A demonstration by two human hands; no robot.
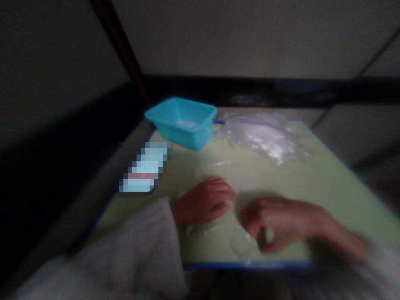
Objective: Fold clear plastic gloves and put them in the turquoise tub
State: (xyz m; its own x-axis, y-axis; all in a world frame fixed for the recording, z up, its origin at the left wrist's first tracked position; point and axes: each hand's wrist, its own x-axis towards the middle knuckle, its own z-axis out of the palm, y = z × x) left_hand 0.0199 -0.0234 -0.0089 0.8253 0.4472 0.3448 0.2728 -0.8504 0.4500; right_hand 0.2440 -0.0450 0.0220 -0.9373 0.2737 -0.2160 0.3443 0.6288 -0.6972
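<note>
My left hand (206, 201) is low over the middle of the yellow-green table, its fingers bent and pressed together on clear plastic. To its right, my right hand (275, 223) is curled, thumb and fingertips meeting near a thin clear plastic bag (243, 243) by the front edge. The picture is blurred, and what lies between the fingertips of each hand is too small to tell. More clear plastic (215, 166) lies just beyond my left hand.
A turquoise basin (200, 137) with something pale inside stands at the back left. A heap of clear plastic bags (265, 135) covers the back right. On the left lies a pixelated flat object (145, 166). The table (325, 179) has a blue edge.
</note>
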